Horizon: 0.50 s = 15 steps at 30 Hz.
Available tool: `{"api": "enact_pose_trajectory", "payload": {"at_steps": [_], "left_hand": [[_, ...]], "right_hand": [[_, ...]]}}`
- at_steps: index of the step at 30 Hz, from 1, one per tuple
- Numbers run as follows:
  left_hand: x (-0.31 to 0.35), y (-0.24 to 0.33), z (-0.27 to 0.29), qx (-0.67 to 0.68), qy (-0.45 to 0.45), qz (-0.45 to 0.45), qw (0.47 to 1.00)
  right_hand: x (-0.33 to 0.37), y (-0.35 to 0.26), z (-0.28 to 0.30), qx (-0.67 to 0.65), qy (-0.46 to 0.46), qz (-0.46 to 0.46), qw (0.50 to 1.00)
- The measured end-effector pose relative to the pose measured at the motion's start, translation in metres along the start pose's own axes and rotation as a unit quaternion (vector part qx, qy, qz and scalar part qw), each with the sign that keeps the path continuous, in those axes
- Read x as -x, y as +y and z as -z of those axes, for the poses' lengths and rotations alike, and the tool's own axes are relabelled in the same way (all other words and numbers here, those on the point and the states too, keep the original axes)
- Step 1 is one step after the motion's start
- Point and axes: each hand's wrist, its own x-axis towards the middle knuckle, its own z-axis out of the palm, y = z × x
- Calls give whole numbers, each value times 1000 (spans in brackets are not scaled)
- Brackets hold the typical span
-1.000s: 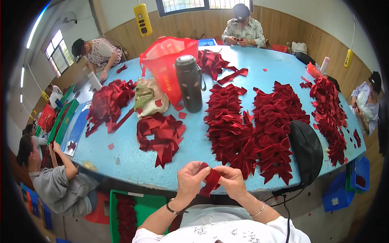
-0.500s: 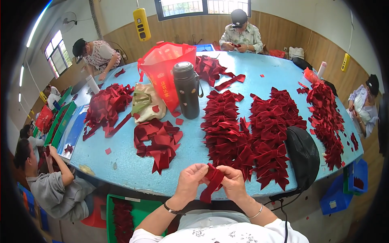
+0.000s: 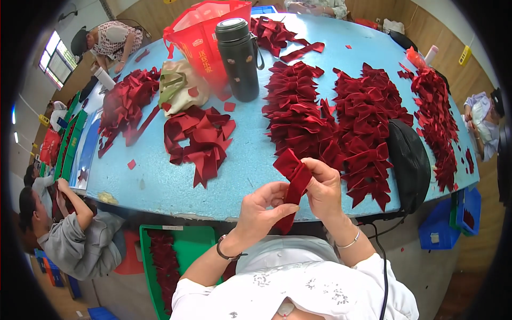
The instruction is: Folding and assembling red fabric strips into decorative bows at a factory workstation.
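Ribbon [image 3: 292, 176], low centre of frame: we pinch it with left hand [image 3: 260, 207] and right hand [image 3: 322, 188], both closed, above the tabletop [image 3: 250, 160].

White short-sleeved top with small grey specks; a dark bracelet below the left hand [image 3: 261, 210] fingers, a thin silver bangle (plain) below the right hand [image 3: 324, 188].

A dark flask [image 3: 239, 58] stands beside a red bag [image 3: 200, 37] on the blue table [image 3: 250, 160].
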Motion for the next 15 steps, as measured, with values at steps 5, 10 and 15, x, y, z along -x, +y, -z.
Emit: {"api": "enact_pose_trajectory", "payload": {"at_steps": [5, 10, 15], "left_hand": [[10, -5, 3, 13, 1, 37, 999], [20, -16, 20, -122, -11, 16, 992], [21, -5, 12, -172, 19, -77, 982]], "right_hand": [[5, -5, 0, 26, 7, -11, 1000], [7, 2, 2, 77, 1, -11, 997], [15, 0, -3, 57, 6, -4, 998]]}}
